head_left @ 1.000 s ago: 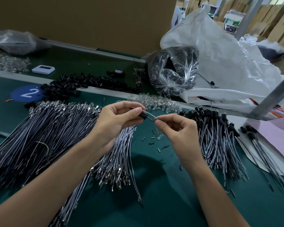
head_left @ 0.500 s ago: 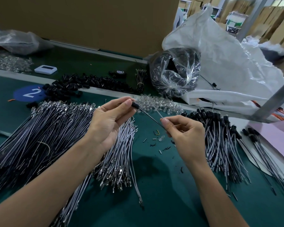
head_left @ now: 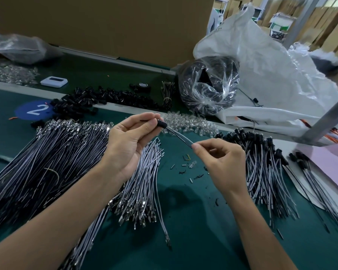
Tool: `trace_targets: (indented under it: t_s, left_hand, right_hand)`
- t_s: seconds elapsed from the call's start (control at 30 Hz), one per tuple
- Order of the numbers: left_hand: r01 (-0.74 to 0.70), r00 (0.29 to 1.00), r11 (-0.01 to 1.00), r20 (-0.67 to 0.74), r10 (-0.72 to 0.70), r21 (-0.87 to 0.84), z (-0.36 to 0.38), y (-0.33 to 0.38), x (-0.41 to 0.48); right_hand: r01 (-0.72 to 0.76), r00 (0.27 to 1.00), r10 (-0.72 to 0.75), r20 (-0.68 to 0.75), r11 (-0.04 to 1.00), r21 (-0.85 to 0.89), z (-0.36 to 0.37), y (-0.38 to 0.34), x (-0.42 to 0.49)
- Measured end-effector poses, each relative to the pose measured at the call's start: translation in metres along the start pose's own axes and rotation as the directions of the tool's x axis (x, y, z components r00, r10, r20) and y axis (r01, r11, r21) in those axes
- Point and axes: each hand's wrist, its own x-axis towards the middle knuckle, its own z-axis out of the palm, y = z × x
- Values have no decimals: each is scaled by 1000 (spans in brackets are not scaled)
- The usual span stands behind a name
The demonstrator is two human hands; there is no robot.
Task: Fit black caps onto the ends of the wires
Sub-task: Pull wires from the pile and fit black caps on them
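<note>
Right hand (head_left: 220,158) pinches one wire (head_left: 180,137) between thumb and forefinger, above the green table (head_left: 193,221). Wire runs up-left to left hand (head_left: 127,139), fingertips gripping the black cap (head_left: 162,123) on its end. Uncapped wires (head_left: 47,152) heaped left, capped wires (head_left: 261,162) right. Loose caps (head_left: 98,96) piled farther back.

I work at a worktop (head_left: 193,221) covered in dark green matting, with a pale metal strip (head_left: 12,86) running across it ahead of me. A blue disc (head_left: 23,112) marked 2 is stuck to the matting on my left. Behind the worktop stands a tall brown cardboard wall (head_left: 105,22) that blocks most of my view. To my right a grey metal post (head_left: 328,117) slants up from the worktop's edge. Beyond it, stacks of cardboard boxes (head_left: 330,22) fill the hall under soft, even light.
</note>
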Motion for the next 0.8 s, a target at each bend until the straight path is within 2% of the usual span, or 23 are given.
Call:
trace_targets:
  t_s: [0.13,0.3,0.6,0.8]
  left_hand:
    - [-47,998,997,42,44,63,0,-1,-1]
    - [-83,994,990,76,75,110,1,-4,-2]
    - [-75,995,991,70,68,110,0,-5,-2]
    - [-61,996,994,76,54,94,-1,-6,-1]
  right_hand:
    - [9,1000,-9,3,1000,-18,0,-2,0]
    - [-15,1000,15,15,999,43,0,-2,0]
    - [-53,996,40,84,984,167,0,-3,-1]
    - [-42,996,27,86,982,182,1,-3,-2]
